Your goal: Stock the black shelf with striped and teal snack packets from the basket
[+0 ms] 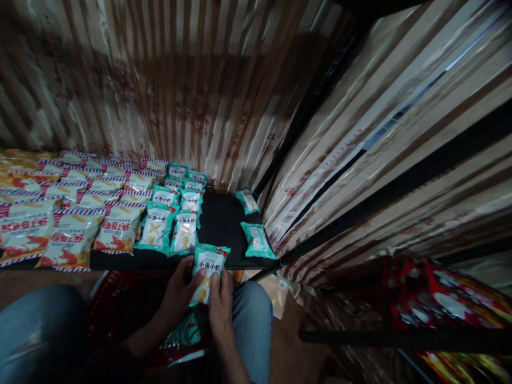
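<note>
Between both hands, a teal and white snack bag (pixel 210 260) is held upright just in front of the black shelf's (pixel 220 213) near edge. My left hand (pixel 180 285) grips its left side, thumb on the front. On the right side my right hand (pixel 221 298) closes with its thumb on the front too. Rows of matching teal bags (pixel 156 229) stand on the shelf to the left of the held one. Two more teal bags lie at the shelf's right end, one nearer (pixel 257 240) and one farther back (pixel 248 201).
Striped white and red shrimp snack bags (pixel 74 237) fill the shelf's left part. Below, between the knees, sits a red basket (pixel 104 298) with a teal bag (pixel 188 330) in it. Draped striped sheeting (pixel 192 96) hangs behind. Red packets (pixel 448 293) occupy a rack at right.
</note>
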`<state>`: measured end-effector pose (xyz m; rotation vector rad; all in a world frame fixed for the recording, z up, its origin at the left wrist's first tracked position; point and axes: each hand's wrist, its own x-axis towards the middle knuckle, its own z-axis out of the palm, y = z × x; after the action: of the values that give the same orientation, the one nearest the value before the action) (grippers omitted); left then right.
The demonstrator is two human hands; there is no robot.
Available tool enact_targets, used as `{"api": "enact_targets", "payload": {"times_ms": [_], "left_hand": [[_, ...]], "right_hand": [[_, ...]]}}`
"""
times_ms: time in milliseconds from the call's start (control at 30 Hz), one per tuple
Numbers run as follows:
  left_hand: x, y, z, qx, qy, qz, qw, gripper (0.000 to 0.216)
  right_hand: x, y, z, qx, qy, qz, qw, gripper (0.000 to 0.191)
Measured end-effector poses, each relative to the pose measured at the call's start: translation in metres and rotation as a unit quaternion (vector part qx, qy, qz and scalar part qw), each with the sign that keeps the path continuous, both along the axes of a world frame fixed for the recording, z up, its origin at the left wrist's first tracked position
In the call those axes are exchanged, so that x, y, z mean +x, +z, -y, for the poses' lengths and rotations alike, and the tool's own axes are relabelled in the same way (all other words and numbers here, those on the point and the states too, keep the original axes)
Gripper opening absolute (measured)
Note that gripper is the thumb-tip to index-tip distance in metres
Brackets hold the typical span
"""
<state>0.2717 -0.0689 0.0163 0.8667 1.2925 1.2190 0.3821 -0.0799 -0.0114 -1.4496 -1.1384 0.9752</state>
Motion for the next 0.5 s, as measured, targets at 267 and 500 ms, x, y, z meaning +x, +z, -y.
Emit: {"api": "enact_targets", "payload": {"times_ms": [267, 500], "left_hand": [[0.013, -0.017, -0.031, 0.054, -0.013, 0.033, 0.998, 0.057], [0.024, -0.030, -0.060, 0.088, -0.008, -0.014, 0.996, 0.064]], "right_hand": [[0.012, 0.001, -0.039, -0.011, -0.059, -0.003, 0.998, 0.045], [0.018, 0.014, -0.073, -0.001, -0.050, 0.040, 0.998, 0.046]]}}
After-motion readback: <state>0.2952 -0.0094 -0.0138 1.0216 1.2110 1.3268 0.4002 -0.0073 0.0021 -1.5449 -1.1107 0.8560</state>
